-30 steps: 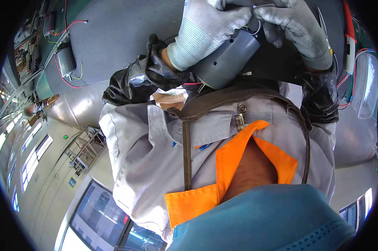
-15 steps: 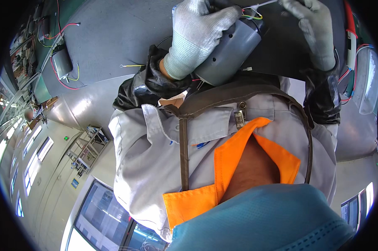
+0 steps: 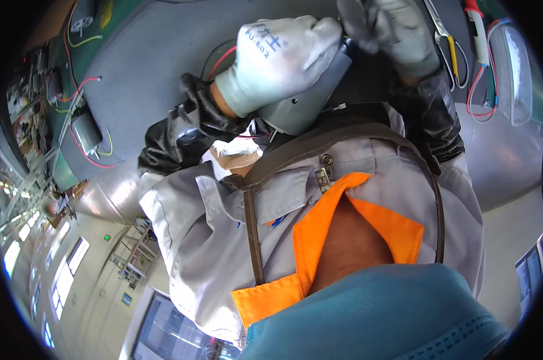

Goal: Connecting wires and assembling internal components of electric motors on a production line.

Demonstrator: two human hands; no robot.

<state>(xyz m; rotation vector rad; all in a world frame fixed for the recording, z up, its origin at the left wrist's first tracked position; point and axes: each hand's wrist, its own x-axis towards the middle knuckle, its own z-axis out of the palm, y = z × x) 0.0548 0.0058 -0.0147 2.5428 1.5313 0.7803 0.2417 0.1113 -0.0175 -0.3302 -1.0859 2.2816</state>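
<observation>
My left hand (image 3: 283, 63), in a pale knitted glove, is closed over the grey cylindrical motor (image 3: 296, 107), which leans up to the right close to my apron. A small dark hole shows in its side, and its upper end lies partly behind the fingers. Just right of that end is my right hand (image 3: 400, 36), also gloved, with the fingers curled in and somewhat blurred. Whatever its fingertips pinch is hidden. A red wire (image 3: 224, 62) loops out beside my left wrist, and a small white connector (image 3: 339, 108) lies by the motor's lower side.
On the dark mat (image 3: 145, 78), another grey motor (image 3: 87, 133) with red and yellow-green wires lies at the left. Scissors (image 3: 444, 39) and a red-and-white tool with a cord (image 3: 479, 39) lie at the right, beside a clear plastic tray (image 3: 517, 78).
My right hand has come in from the right to the motor's upper end; the white strip stretched between the hands is out of sight. The view has shifted, bringing the scissors into sight.
</observation>
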